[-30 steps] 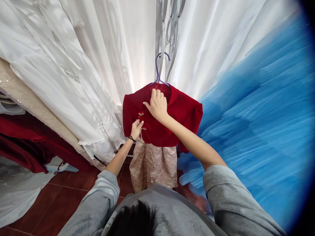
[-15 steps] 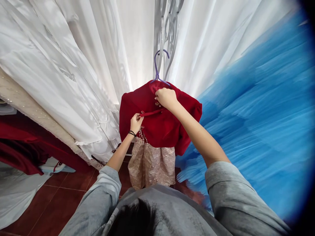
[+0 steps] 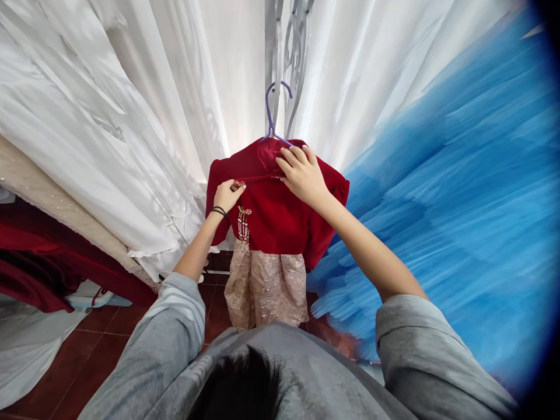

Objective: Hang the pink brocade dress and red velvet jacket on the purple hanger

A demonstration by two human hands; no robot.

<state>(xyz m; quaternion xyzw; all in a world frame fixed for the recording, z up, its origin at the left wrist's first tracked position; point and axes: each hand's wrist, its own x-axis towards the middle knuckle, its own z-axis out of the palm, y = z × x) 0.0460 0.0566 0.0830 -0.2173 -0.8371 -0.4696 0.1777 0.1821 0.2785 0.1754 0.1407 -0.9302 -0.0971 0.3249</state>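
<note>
A red velvet jacket (image 3: 280,216) hangs from a purple hanger (image 3: 270,111), with a shiny pinkish-gold skirt-like cloth (image 3: 277,280) below it. My left hand (image 3: 228,195), with a dark band at the wrist, pinches the jacket's front edge beside a beaded ornament (image 3: 238,185). Under that hand, another ornament with dangling beads (image 3: 244,224) lies on the velvet. Near the collar, my right hand (image 3: 304,175) rests on the jacket with its fingers stretched out and apart. Its palm side is hidden.
The hanger hooks onto a silver scrollwork frame (image 3: 293,52). White garments (image 3: 109,116) fill the left side, with dark red cloth (image 3: 48,256) lower down. Blue tulle (image 3: 446,192) spreads over the right. Reddish floor tiles (image 3: 100,356) show below.
My left hand has moved up and left with the jacket edge. My right hand has gone from a closed grip near the collar to spread fingers on the cloth.
</note>
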